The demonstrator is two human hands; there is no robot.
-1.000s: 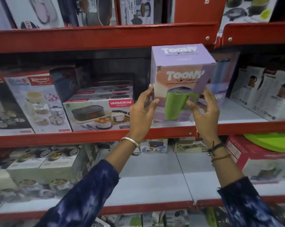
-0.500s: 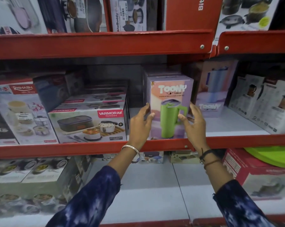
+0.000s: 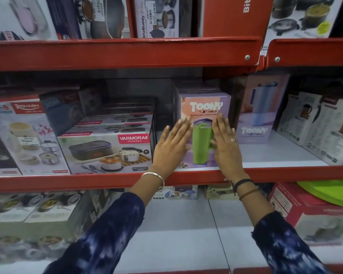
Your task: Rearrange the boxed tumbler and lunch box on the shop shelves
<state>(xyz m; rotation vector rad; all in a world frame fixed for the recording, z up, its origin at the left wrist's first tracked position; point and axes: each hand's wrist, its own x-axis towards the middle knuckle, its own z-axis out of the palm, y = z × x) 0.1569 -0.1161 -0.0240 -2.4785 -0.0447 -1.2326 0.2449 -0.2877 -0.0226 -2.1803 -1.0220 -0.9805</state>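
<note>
Tumbler box [image 3: 205, 115] stands upright on the middle shelf [image 3: 285, 172], beside the Varmora lunch box [image 3: 105, 153]. My left hand [image 3: 171, 144] and right hand [image 3: 225, 141] lie flat against its front, fingers extended and close together, gripping nothing, evidently to seat it squarely.

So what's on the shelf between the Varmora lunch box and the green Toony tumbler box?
No product: a dark gap with only the left hand across it, flat on the tumbler box. The lunch box stands left. Head view.
</note>
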